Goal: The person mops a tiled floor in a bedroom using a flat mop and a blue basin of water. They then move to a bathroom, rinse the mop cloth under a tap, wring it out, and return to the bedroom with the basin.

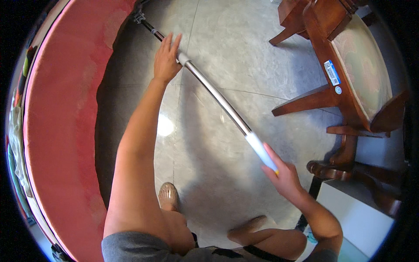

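A metal pole [217,96] runs slantwise across the view, with a white handle [258,147] at its near end. My right hand [284,178] is wrapped around that handle close to its end. Farther up, my left hand [166,62] lies over the pole beside a pale collar [182,58], its fingers stretched out straight. The thumb and palm are hidden, so its grip is unclear. Beyond it, a darker pole section leads to a dark jointed fitting [139,17] beside the red fabric edge. What the fitting carries is hidden.
On the left stands a bed-like piece with a red fabric side [62,131]; the floor beside it is dark. Wooden chairs [306,101] with a pale seat [361,65] stand on the right. A white box-like object [353,209] is at lower right. Grey floor tiles [235,65] lie between.
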Demonstrator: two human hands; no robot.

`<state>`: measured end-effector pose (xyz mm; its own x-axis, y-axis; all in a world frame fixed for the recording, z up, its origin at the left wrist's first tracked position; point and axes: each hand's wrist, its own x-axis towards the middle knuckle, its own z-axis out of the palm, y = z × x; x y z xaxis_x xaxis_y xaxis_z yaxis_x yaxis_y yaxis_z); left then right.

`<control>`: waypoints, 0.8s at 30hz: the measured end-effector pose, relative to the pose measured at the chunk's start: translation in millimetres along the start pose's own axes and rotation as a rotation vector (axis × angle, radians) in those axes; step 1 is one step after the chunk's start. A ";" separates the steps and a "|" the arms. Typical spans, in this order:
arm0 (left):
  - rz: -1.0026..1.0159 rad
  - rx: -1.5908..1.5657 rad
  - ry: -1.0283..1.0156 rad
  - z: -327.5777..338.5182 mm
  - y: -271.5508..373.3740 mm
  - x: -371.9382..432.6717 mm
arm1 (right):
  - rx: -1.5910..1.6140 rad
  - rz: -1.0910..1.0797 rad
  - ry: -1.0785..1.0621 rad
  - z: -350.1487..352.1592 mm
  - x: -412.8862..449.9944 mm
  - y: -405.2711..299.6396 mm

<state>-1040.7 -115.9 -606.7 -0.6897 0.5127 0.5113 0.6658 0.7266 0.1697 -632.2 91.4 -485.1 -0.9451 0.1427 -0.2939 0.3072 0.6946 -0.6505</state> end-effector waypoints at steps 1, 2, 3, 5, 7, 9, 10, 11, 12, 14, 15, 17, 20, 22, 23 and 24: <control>0.101 0.025 -0.011 -2.4 3.3 2.0 | -0.011 0.032 -0.041 -14.7 -19.6 -4.2; 0.175 -0.049 -0.001 -6.8 18.1 7.2 | -0.003 0.046 -0.040 -25.7 -36.9 -2.3; 0.197 -0.076 -0.071 -10.2 22.6 7.3 | 0.003 0.049 -0.045 -35.7 -50.9 -3.5; 0.240 -0.136 -0.209 -17.0 29.6 5.3 | 0.012 0.082 -0.071 -47.5 -74.8 -6.9; 0.223 -0.208 -0.198 -30.8 51.7 -3.0 | 0.004 0.149 -0.102 -59.0 -97.6 -15.8; 0.194 -0.252 -0.282 -47.0 69.6 -14.3 | -0.002 0.302 -0.188 -65.8 -125.3 -32.1; 0.212 -0.289 -0.152 -46.1 81.4 -26.0 | -0.049 0.307 -0.190 -69.5 -142.0 -34.2; 0.180 -0.326 -0.160 -53.2 98.4 -34.2 | -0.095 0.310 -0.194 -73.1 -159.6 -31.4; 0.134 -0.345 -0.149 -64.9 116.4 -42.6 | -0.079 0.335 -0.178 -76.6 -179.6 -29.3; 0.087 -0.388 -0.190 -83.3 143.0 -62.1 | -0.171 0.373 -0.223 -93.9 -217.3 -41.4; 0.060 -0.382 -0.287 -103.5 159.0 -66.9 | -0.195 0.363 -0.238 -101.3 -241.8 -46.6; 0.018 -0.430 -0.303 -139.2 183.9 -85.9 | -0.260 0.358 -0.217 -112.6 -287.4 -67.5; 0.069 -0.430 -0.319 -187.5 225.3 -116.3 | -0.273 0.545 -0.348 -136.9 -360.6 -109.3; 0.039 -0.499 -0.375 -231.2 253.1 -128.9 | -0.332 0.491 -0.423 -161.5 -412.8 -128.9; 0.027 -0.544 -0.390 -248.9 266.7 -136.1 | -0.350 0.531 -0.461 -173.3 -438.8 -138.9; 0.018 -0.566 -0.418 -270.2 280.4 -139.4 | -0.320 0.636 -0.494 -190.6 -450.5 -160.4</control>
<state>-680.9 -107.2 -402.8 -0.6534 0.7374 0.1711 0.6456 0.4248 0.6346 -276.9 50.1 -114.9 -0.4245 0.3005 -0.8541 0.6447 0.7627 -0.0521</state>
